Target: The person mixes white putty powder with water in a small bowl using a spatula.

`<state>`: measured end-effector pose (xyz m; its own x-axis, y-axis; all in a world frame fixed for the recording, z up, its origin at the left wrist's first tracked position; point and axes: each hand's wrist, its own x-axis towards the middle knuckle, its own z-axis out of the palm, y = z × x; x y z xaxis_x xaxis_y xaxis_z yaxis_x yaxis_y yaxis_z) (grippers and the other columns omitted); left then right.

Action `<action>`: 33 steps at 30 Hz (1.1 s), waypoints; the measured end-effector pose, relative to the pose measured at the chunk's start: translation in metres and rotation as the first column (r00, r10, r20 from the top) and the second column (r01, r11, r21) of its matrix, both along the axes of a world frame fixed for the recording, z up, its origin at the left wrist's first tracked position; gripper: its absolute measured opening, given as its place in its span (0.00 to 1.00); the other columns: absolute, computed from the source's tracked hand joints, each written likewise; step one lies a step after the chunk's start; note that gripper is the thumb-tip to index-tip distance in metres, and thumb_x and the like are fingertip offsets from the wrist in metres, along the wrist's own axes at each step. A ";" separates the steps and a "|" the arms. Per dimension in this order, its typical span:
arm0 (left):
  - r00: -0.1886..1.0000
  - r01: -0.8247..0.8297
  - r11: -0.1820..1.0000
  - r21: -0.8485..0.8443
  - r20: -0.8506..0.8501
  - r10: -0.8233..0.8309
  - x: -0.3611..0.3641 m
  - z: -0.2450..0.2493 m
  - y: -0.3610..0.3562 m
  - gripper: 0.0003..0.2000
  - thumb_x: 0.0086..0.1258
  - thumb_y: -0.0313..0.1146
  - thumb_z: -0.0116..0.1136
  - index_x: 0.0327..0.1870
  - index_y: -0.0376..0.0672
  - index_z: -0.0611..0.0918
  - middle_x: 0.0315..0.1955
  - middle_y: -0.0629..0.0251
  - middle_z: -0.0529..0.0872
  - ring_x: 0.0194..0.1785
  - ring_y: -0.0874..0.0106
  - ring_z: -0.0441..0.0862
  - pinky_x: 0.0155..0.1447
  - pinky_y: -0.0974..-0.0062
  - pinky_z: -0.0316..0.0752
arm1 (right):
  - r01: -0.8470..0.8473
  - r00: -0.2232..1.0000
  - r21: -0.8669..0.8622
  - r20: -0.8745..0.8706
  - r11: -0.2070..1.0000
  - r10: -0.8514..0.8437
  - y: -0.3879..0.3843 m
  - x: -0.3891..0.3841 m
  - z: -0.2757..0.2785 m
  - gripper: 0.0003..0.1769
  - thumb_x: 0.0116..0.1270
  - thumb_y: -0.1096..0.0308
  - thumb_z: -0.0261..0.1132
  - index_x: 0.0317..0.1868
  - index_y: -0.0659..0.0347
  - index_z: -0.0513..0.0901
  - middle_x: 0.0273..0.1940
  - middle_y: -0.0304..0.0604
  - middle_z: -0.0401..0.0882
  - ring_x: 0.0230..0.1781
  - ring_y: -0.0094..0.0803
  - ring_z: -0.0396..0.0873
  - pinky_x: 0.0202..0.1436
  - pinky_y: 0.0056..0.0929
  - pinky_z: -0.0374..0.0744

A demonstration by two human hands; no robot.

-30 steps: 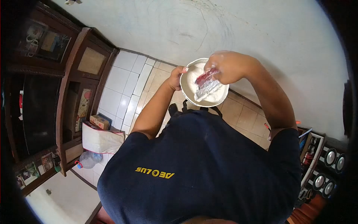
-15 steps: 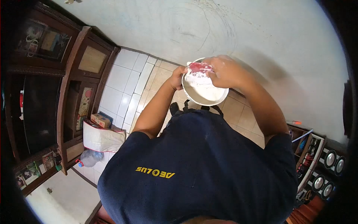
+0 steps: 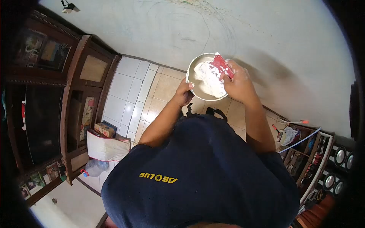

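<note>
A round white tub (image 3: 196, 90) is held in front of me by my left hand (image 3: 185, 93), whose thumb hooks over the near-left rim while the fingers stay outside, mostly hidden. Thick white paste (image 3: 207, 79) is heaped inside. In my right hand (image 3: 240, 83) is a flat red scraper (image 3: 223, 65) with pale lettering, pinched between thumb and fingers. White smears coat the scraper and the fingers of that hand. The scraper is tilted over the right side of the tub, overlapping the paste in this view.
A pale wall (image 3: 159, 32) with scribbles rises ahead, above a tiled floor (image 3: 161, 89). To the left stands a dark wooden cabinet (image 3: 74, 110), with a box (image 3: 105, 129) and a plastic bottle (image 3: 96, 168) near it. Shelves (image 3: 298, 161) and round speakers (image 3: 334, 167) are at right.
My right hand has moved rightward and turned the scraper from lying low across the paste to standing tilted at the right rim. The tub has shifted slightly up and tilted.
</note>
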<state>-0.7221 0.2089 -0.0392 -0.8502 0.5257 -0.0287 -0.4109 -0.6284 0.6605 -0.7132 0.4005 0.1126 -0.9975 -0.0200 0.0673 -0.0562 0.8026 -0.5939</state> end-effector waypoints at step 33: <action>0.972 -0.121 0.992 0.040 0.206 0.110 0.029 0.009 0.007 0.36 0.59 0.29 0.59 0.69 0.38 0.57 0.60 0.51 0.72 0.60 0.58 0.77 0.60 0.58 0.79 | -0.010 0.911 0.201 -0.402 0.980 0.092 -0.038 0.005 -0.015 0.15 0.58 0.72 0.60 0.46 0.64 0.81 0.40 0.54 0.79 0.41 0.53 0.79 0.45 0.45 0.77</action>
